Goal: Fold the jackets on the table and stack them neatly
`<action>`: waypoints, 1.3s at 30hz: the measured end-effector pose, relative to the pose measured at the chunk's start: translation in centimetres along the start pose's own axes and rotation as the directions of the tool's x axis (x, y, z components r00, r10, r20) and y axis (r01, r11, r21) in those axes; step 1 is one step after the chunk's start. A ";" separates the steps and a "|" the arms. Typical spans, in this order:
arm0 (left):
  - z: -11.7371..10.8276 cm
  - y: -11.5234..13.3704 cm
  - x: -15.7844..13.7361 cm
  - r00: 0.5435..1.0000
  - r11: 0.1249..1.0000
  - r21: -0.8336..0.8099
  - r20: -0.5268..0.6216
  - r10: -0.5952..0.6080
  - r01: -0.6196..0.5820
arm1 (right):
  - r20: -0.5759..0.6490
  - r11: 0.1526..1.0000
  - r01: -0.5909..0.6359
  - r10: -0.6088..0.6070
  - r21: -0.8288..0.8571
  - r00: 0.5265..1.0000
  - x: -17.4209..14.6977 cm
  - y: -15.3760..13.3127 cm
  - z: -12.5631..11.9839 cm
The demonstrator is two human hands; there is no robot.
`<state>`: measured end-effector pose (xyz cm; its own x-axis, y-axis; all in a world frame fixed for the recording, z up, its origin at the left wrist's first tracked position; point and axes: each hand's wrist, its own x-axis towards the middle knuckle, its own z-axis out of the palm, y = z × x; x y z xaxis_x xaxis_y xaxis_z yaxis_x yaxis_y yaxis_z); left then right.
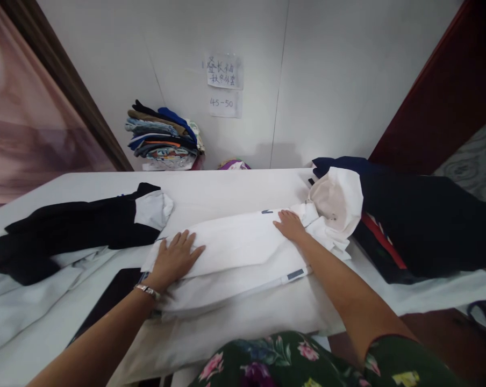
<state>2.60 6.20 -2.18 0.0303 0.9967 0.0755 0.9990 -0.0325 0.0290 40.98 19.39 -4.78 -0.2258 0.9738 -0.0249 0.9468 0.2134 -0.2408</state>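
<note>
A white hooded jacket (230,242) lies lengthwise across the table in front of me, its beige-lined hood (335,201) at the right end. Part of it is folded over in a long strip, with a small dark patch near the top edge and another on the lower layer. My left hand (176,260) rests flat on the jacket's left end, fingers spread. Near the hood, my right hand (290,226) presses flat on the cloth, fingers stretched out. Neither hand grips the fabric. The jacket's lower part hangs toward my body.
Black and white garments (81,223) lie on the left of the white table (235,188). Dark folded clothes (424,226) are piled on the right. A stack of folded clothes (162,134) stands beyond the far edge by the wall. A dark flat object (109,301) lies left of my left forearm.
</note>
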 end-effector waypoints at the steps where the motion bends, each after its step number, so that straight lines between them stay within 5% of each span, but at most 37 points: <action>1: 0.0 0.1 0.0 1.000 1.000 0.003 -0.011 0.001 -0.001 | 0.009 1.000 -0.006 0.006 0.006 1.000 0.1 -0.3 -0.2; 5: 0.2 0.2 -0.1 0.999 1.000 -0.015 -0.040 0.001 -0.002 | 0.043 0.999 -0.023 0.021 0.043 0.999 -0.1 -3.0 -1.4; 8: 0.3 0.2 -0.2 0.998 1.000 -0.011 -0.052 0.020 -0.021 | 0.113 0.985 0.127 -0.140 0.114 0.984 -1.6 -6.0 -1.1; 11: 0.1 0.2 -0.4 0.999 0.997 0.070 -0.030 0.037 -0.034 | 0.163 0.931 0.347 -0.362 0.113 0.918 -4.1 -8.4 0.3; 16: -0.1 0.4 -0.4 1.000 0.987 0.157 0.003 0.026 -0.026 | 0.131 0.919 0.388 -0.393 0.062 0.910 -5.9 -9.1 0.8; 20: 0.1 0.2 -0.2 0.999 0.986 0.161 -0.019 0.036 -0.032 | 0.105 0.953 0.301 -0.300 0.004 0.948 -3.6 -6.4 -1.5; 23: 0.3 0.0 -0.2 0.998 0.987 0.156 -0.027 0.049 -0.045 | -0.030 0.989 0.068 -0.073 -0.132 0.997 -1.3 -2.3 -2.9; 28: 0.3 -0.1 -0.3 0.996 0.995 0.082 -0.071 0.055 -0.049 | 0.034 0.971 -0.218 0.222 -0.102 0.974 0.3 3.5 -1.9; 35: 0.0 0.1 -0.3 0.998 0.994 0.101 -0.038 0.053 -0.049 | 0.053 0.969 -0.235 0.239 -0.076 0.970 0.0 3.6 -2.1; 39: -0.4 1.0 -0.6 0.999 0.988 0.153 -0.026 0.029 -0.025 | 0.045 0.974 -0.202 0.207 -0.102 0.977 -0.5 0.4 -4.0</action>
<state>3.52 5.51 -1.78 0.0584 0.9931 0.1019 0.9911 -0.0455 -0.1252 42.43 19.33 -0.99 -0.0350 0.9925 -0.1174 0.9913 0.0195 -0.1303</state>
